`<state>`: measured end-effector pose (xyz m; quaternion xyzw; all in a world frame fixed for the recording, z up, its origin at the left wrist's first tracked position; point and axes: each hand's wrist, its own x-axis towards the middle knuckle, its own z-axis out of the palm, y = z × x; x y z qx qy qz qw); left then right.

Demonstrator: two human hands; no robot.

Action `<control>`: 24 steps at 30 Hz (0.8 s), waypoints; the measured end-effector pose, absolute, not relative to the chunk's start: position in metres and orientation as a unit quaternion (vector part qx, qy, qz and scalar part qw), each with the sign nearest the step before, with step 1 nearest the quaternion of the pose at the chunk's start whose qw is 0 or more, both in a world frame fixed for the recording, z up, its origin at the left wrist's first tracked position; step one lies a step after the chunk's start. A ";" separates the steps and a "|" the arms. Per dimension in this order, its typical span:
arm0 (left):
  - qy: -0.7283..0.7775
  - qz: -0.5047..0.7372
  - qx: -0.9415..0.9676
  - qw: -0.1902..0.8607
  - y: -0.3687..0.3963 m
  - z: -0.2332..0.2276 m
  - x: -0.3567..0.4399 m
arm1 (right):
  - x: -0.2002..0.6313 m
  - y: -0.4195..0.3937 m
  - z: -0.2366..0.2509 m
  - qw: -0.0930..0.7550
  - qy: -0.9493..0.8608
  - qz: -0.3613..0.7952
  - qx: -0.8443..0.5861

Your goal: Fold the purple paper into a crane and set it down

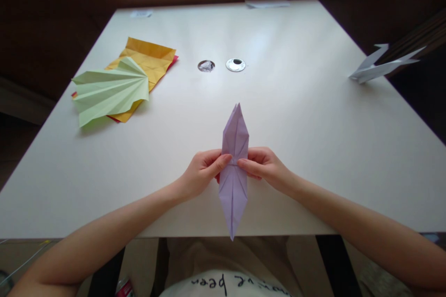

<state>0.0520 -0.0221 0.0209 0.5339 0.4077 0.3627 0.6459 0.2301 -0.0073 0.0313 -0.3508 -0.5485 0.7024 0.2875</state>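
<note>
A long purple folded paper [234, 195], pointed at both ends and marked with creases, is held up above the near part of the table. My left hand [205, 169] pinches its left edge near the middle, thumb on the front face and fingers behind. From the other side, my right hand [265, 164] grips it in the same way, so the two thumb tips almost meet at the centre. The lower point reaches just past the table's front edge. The fingers behind the paper are partly hidden.
On the left of the white table [296, 111] lie a pleated pale green paper [114, 90] and creased yellow paper [156, 62], with red beneath. A white folded paper bird [374, 70] stands at the right edge. Two round cable holes, one with a metal rim [230, 68], sit mid-table.
</note>
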 end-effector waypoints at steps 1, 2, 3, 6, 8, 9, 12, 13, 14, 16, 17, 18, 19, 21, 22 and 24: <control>0.405 0.362 0.532 0.649 -0.022 0.021 0.052 | 0.230 -0.007 0.031 0.289 -0.544 0.705 -0.351; 0.403 0.361 0.531 0.653 -0.022 0.022 0.053 | 0.230 -0.008 0.031 0.290 -0.540 0.708 -0.350; 0.401 0.359 0.530 0.656 -0.022 0.023 0.053 | 0.230 -0.008 0.032 0.289 -0.537 0.712 -0.348; 0.390 0.352 0.533 0.664 -0.022 0.024 0.052 | 0.230 -0.008 0.034 0.266 -0.542 0.722 -0.337; 0.386 0.355 0.539 0.659 -0.022 0.025 0.051 | 0.231 -0.008 0.035 0.245 -0.555 0.725 -0.326; 0.388 0.358 0.544 0.652 -0.022 0.024 0.050 | 0.231 -0.008 0.035 0.237 -0.561 0.726 -0.320; 0.401 0.366 0.554 0.631 -0.024 0.023 0.049 | 0.232 -0.008 0.034 0.221 -0.567 0.733 -0.304; 0.405 0.367 0.556 0.626 -0.024 0.023 0.049 | 0.232 -0.008 0.034 0.218 -0.567 0.736 -0.299; 0.408 0.369 0.557 0.622 -0.025 0.023 0.049 | 0.232 -0.008 0.033 0.214 -0.565 0.740 -0.296; 0.415 0.372 0.557 0.616 -0.026 0.023 0.049 | 0.233 -0.007 0.032 0.205 -0.565 0.743 -0.294; 0.417 0.372 0.556 0.615 -0.026 0.023 0.049 | 0.233 -0.007 0.032 0.202 -0.567 0.742 -0.295; 0.418 0.370 0.556 0.616 -0.026 0.023 0.049 | 0.233 -0.007 0.031 0.198 -0.568 0.742 -0.297; 0.417 0.366 0.556 0.619 -0.026 0.023 0.049 | 0.234 -0.007 0.031 0.194 -0.570 0.741 -0.296; 0.413 0.358 0.556 0.627 -0.026 0.023 0.048 | 0.235 -0.007 0.031 0.186 -0.574 0.743 -0.289; 0.412 0.359 0.553 0.629 -0.025 0.023 0.048 | 0.235 -0.007 0.032 0.182 -0.576 0.744 -0.284; 0.421 0.364 0.545 0.627 -0.025 0.024 0.048 | 0.235 -0.007 0.033 0.173 -0.578 0.748 -0.277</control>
